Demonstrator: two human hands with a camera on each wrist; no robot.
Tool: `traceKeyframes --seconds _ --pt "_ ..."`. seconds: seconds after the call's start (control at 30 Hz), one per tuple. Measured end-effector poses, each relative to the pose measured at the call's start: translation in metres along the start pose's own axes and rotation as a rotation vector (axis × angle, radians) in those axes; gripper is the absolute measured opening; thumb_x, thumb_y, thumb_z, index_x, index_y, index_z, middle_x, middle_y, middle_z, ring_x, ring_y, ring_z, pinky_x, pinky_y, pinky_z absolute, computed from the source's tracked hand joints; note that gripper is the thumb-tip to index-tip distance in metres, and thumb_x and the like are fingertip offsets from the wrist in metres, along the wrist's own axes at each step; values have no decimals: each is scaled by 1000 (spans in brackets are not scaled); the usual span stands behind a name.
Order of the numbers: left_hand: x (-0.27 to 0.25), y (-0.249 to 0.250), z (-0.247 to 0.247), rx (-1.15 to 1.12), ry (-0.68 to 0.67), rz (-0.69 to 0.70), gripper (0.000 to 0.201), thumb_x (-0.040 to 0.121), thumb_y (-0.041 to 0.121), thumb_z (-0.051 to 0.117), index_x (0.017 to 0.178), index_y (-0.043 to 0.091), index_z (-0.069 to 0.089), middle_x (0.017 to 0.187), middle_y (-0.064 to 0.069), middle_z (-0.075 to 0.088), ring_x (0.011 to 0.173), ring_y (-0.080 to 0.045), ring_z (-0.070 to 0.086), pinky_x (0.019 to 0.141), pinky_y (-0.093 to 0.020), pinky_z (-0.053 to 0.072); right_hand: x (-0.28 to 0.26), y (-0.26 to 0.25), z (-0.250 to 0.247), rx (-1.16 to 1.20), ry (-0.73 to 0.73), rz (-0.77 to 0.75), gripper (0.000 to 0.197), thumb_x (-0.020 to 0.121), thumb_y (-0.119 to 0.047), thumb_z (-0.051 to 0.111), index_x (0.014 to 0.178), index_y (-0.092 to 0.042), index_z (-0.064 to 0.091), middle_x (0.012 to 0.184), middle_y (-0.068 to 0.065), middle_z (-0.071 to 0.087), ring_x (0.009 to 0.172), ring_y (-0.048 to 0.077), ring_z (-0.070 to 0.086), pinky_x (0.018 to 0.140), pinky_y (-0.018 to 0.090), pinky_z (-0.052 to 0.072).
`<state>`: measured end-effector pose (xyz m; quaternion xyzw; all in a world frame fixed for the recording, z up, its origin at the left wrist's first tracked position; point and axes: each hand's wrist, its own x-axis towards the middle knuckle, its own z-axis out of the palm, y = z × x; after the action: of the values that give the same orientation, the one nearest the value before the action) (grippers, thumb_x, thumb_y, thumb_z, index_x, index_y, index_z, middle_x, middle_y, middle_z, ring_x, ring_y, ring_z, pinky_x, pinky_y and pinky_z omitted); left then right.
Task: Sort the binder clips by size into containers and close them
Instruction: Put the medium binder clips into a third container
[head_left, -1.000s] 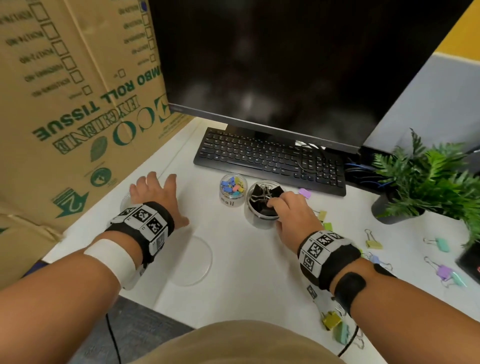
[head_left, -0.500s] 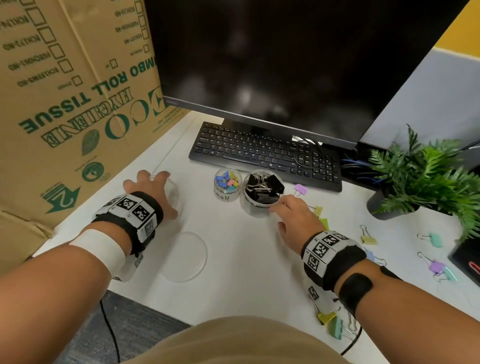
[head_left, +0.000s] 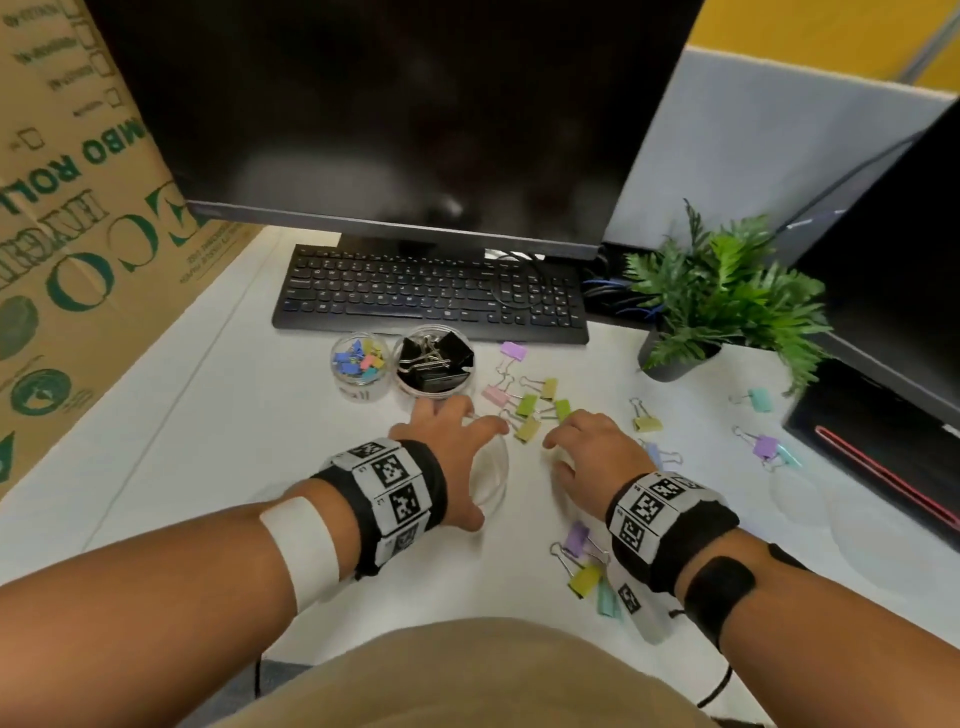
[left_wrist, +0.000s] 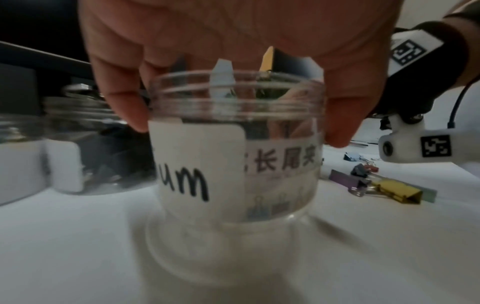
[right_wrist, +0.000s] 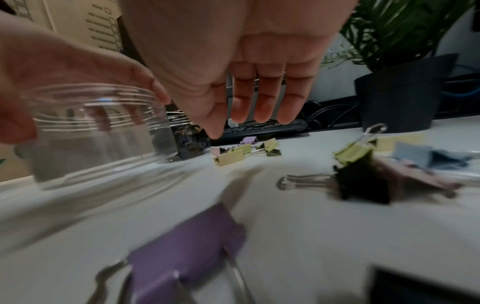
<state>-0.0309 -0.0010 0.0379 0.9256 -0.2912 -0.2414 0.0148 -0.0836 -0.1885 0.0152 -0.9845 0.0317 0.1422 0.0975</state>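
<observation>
My left hand (head_left: 452, 436) grips an empty clear jar (head_left: 491, 475) from above at the table's middle; its white label (left_wrist: 197, 166) ends in "um". Whether the jar touches the table I cannot tell. Just right of it my right hand (head_left: 576, 441) hovers low with straight, relaxed fingers (right_wrist: 262, 102) and holds nothing. Pastel medium clips (head_left: 527, 408) lie scattered ahead of both hands, with more (head_left: 584, 577) beside my right wrist. Behind stand a small jar of tiny coloured clips (head_left: 361, 364) and a wider jar of black clips (head_left: 434, 364), both without lids.
A keyboard (head_left: 431, 296) and a monitor (head_left: 395, 119) fill the back. A cardboard box (head_left: 78, 249) walls the left, and a potted plant (head_left: 711, 301) stands at the right. Clear lids (head_left: 795, 493) and more clips (head_left: 763, 447) lie far right.
My left hand has carried the empty jar from the far left to the table's middle. My right hand has drawn back from the black-clip jar toward the loose pastel clips.
</observation>
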Motion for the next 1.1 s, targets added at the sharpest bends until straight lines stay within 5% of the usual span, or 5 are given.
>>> traceKeyframes --seconds 0.23,0.47,0.63,0.77,1.1 --pt "26 31 4 57 -17 97 95 58 51 76 135 48 20 142 5 22 128 -28 27 94 -46 46 -31 28 8 -24 -322 103 33 89 -38 53 120 -28 56 122 -2 53 112 20 53 94 36 46" --pt "39 34 15 -5 -42 109 97 57 53 77 135 51 19 145 7 19 129 -28 22 99 -44 42 -59 42 33 -12 -340 -48 82 65 -58 73 134 -34 36 123 -8 39 111 15 46 88 35 49" --pt "41 30 18 -55 -61 105 97 57 52 76 135 53 18 147 6 17 131 -31 22 104 -45 37 -52 44 38 -24 -267 -17 48 91 -28 50 137 -31 39 123 1 43 109 24 52 85 32 49" --pt "40 29 21 -77 -52 95 98 58 51 77 136 52 18 149 6 15 134 -31 20 106 -44 35 -44 46 39 -30 -193 23 41 92 -10 40 130 -22 48 119 5 48 109 25 52 81 29 45" --pt "39 28 23 -120 -36 101 100 59 49 78 140 48 19 148 3 17 135 -29 20 110 -42 30 -50 75 11 115 -4 354 25 92 -16 48 111 -20 64 118 3 59 105 20 56 87 26 45"
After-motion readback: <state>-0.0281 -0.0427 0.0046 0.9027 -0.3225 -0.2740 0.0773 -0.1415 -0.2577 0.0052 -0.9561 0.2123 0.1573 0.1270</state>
